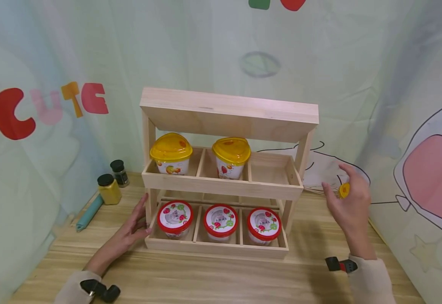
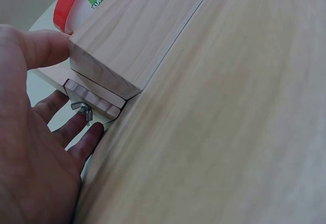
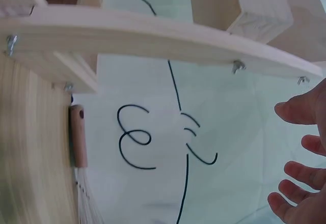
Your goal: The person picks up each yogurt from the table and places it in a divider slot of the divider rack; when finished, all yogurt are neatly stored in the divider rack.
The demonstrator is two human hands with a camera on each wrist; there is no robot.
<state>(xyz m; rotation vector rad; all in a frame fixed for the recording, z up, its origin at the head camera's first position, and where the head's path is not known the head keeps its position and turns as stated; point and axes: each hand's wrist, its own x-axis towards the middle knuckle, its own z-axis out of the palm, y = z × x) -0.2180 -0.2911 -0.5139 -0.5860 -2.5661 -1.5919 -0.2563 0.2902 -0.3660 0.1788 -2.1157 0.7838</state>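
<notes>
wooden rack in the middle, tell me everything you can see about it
The wooden rack is pale, unfinished-looking wood: a slanted top board, an upper tray and a lower tray, each split into three compartments, joined by side posts with wing nuts. It stands upright on the wooden table in front of the curtain. The upper tray holds two yellow-lidded cups, left and middle; its right compartment is vacant. The lower tray holds three red-lidded cups. The left hand touches its lower left corner; the right hand is near its right side, apart.

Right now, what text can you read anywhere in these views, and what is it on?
"CUTE": coloured letters on the backdrop.
"XIAODEV" (last letter unsure): green print on the red-lidded cup, left wrist view.
Print on the red lids and yellow-lidded cups: too small to read.
</notes>
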